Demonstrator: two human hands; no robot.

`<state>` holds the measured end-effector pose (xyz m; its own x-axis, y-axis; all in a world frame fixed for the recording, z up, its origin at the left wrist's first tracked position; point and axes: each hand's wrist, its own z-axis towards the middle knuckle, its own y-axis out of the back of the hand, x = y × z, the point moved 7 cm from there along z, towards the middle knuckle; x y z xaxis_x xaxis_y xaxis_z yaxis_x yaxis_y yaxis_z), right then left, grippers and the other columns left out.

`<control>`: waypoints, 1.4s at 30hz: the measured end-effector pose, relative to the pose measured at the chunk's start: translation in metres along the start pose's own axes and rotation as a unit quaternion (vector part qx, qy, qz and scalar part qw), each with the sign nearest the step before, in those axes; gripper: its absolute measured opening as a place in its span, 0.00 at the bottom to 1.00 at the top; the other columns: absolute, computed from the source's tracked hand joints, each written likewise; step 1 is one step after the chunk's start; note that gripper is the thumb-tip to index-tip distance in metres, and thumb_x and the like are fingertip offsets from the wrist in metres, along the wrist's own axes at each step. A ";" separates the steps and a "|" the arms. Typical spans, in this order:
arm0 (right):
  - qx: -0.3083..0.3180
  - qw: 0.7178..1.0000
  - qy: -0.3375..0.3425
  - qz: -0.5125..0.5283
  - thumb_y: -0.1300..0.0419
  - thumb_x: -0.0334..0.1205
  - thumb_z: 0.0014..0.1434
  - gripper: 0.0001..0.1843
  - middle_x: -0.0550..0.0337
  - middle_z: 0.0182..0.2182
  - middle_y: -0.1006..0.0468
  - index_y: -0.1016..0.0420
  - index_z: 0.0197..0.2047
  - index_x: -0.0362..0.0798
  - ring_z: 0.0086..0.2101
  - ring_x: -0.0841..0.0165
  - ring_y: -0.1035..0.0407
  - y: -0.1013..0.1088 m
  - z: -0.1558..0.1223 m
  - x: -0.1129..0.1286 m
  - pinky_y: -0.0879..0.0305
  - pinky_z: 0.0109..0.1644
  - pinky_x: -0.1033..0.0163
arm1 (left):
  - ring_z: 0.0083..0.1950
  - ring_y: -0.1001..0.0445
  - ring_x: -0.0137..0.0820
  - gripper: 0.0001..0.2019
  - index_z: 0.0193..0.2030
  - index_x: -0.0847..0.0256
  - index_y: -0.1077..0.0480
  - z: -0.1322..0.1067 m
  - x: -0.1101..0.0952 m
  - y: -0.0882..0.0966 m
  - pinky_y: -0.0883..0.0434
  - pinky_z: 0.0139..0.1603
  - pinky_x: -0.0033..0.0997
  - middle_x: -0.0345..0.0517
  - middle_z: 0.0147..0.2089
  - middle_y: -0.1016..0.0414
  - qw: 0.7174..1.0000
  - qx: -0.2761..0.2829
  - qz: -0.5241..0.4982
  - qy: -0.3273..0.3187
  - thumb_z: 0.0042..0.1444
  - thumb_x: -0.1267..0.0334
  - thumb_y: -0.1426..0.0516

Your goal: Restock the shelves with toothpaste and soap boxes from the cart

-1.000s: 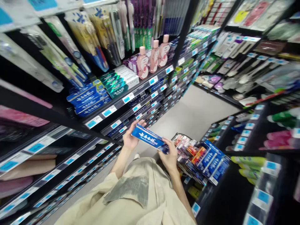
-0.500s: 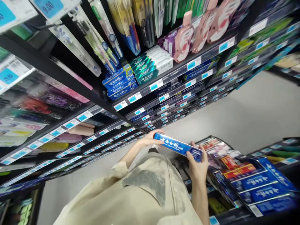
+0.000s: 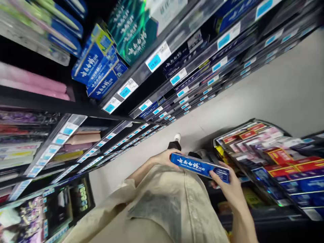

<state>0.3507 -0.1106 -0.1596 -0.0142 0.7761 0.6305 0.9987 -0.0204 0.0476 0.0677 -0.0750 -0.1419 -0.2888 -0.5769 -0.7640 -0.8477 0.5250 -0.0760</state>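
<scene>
I hold a long blue toothpaste box (image 3: 198,165) with white lettering level in front of my chest. My left hand (image 3: 164,158) grips its left end, fingers curled under it. My right hand (image 3: 229,187) grips its right end, fingers wrapped round the box. Below the box is my beige shirt (image 3: 174,206). A black trouser leg and white shoe (image 3: 176,137) show on the floor beyond the box.
Black shelves with blue price tags (image 3: 154,62) rise at the left, stocked with blue toothpaste boxes (image 3: 97,65) and green ones (image 3: 136,37). At the right a cart (image 3: 275,158) holds red and blue boxes. Grey aisle floor (image 3: 265,91) runs between them.
The view has tipped further down and closer to the shelves. The box and both hands have dropped slightly lower in the picture, still held at both ends.
</scene>
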 end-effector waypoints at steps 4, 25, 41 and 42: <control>0.035 0.999 -0.020 -0.021 0.23 0.61 0.42 0.47 0.58 0.36 0.18 0.28 0.61 0.50 0.23 0.65 0.25 -0.021 0.013 -0.027 0.23 0.26 0.60 | 0.65 0.26 0.47 0.48 0.69 0.55 0.28 -0.015 0.037 0.008 0.29 0.66 0.41 0.54 0.66 0.25 0.997 -0.001 0.057 0.043 0.38 0.51 0.22; -0.022 0.974 0.187 -0.123 0.25 0.64 0.45 0.33 0.52 0.36 0.14 0.20 0.47 0.51 0.35 0.55 0.18 -0.042 0.005 0.010 0.19 0.40 0.58 | 0.60 0.23 0.44 0.30 0.67 0.61 0.34 0.026 -0.027 -0.023 0.28 0.62 0.39 0.58 0.61 0.23 0.923 0.114 0.358 -0.088 0.63 0.52 0.35; 0.018 0.977 0.212 0.016 0.33 0.65 0.55 0.29 0.46 0.45 0.13 0.21 0.47 0.50 0.45 0.51 0.16 -0.036 0.011 0.028 0.17 0.51 0.48 | 0.66 0.30 0.48 0.32 0.79 0.62 0.46 -0.007 -0.256 0.188 0.33 0.67 0.48 0.62 0.65 0.29 0.680 -0.392 0.611 -0.105 0.70 0.62 0.49; 0.017 0.977 0.212 0.010 0.34 0.64 0.56 0.28 0.47 0.45 0.12 0.21 0.47 0.50 0.45 0.51 0.16 -0.036 0.011 0.024 0.18 0.52 0.47 | 0.69 0.31 0.48 0.31 0.79 0.63 0.47 -0.009 -0.256 0.201 0.34 0.69 0.47 0.63 0.67 0.30 0.679 -0.412 0.601 -0.095 0.70 0.62 0.49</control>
<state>0.3154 -0.0843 -0.1546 -0.0078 0.4441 0.8959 0.9999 -0.0065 0.0120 -0.0329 0.1730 0.0446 -0.9954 0.0898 -0.0322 -0.0348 -0.0279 0.9990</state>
